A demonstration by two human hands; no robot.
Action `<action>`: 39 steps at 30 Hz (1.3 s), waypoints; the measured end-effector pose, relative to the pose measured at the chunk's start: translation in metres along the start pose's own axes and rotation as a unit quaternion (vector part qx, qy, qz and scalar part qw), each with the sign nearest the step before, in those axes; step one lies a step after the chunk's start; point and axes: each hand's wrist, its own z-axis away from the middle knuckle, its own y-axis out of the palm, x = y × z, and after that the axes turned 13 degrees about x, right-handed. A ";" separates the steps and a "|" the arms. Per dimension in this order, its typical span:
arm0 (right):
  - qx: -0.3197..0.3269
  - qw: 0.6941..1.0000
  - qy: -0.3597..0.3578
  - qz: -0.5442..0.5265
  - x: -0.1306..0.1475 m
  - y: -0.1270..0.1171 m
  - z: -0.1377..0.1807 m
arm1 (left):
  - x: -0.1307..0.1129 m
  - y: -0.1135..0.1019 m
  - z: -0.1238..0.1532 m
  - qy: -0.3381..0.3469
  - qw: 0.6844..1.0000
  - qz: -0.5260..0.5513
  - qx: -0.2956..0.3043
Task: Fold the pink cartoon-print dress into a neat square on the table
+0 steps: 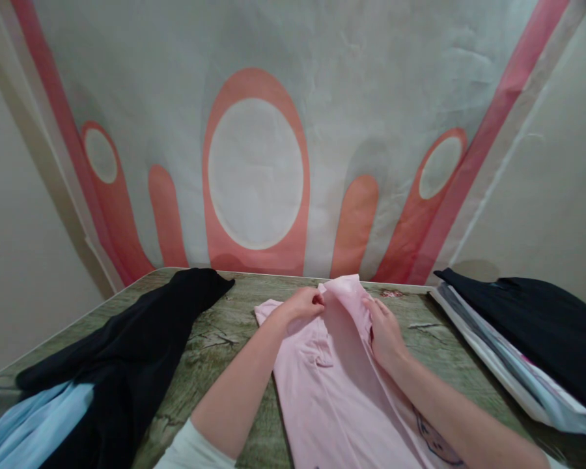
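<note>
Tabletop in green wood-grain print (224,326) carried a pale pink cotton shirt (332,391) spread flat beneath the fingers. The left hand (303,305) pinched the shirt's turned-over flap between closed fingertips, holding it up; the right hand (385,335) lay beside that flap, fingers together, grip unclear.

The shirt (332,378) is pale pink with a small dark line-art print, tabletop (224,332) is greenish weathered wood-grain. There's a black garment (127,352), a light blue cloth (34,423), and the wall hanging (254,98) is off-white with coral ovals and stripes.
</note>
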 end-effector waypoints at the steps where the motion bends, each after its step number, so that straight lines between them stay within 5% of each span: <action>1: 0.029 0.999 -0.004 0.020 0.003 0.003 0.003 | 0.000 0.004 -0.003 -0.009 0.999 0.040 -0.012; 5: 0.141 0.977 -0.022 0.159 0.007 0.013 0.012 | 0.001 0.014 -0.012 -0.061 0.980 0.177 -0.064; 13: 0.310 0.878 -0.105 0.351 0.000 0.014 0.017 | 0.012 0.007 -0.015 -0.089 0.943 0.298 -0.120; 19: 0.373 0.829 -0.125 0.398 0.000 0.015 0.019 | 0.007 -0.011 0.001 -0.075 0.908 0.407 -0.070; 23: 0.403 0.796 -0.134 0.432 0.000 0.015 0.020 | 0.005 -0.027 0.015 -0.043 0.917 0.396 -0.017; 27: 0.391 0.774 -0.137 0.478 0.001 0.014 0.020 | 0.005 -0.031 0.016 -0.065 0.957 0.280 -0.023; 32: 0.303 0.750 -0.103 0.579 0.008 0.009 0.021 | -0.006 -0.024 0.013 -0.128 0.977 0.168 -0.020; 39: 0.231 0.747 0.009 0.623 0.013 -0.001 0.020 | -0.018 -0.026 0.018 -0.099 0.994 0.038 -0.009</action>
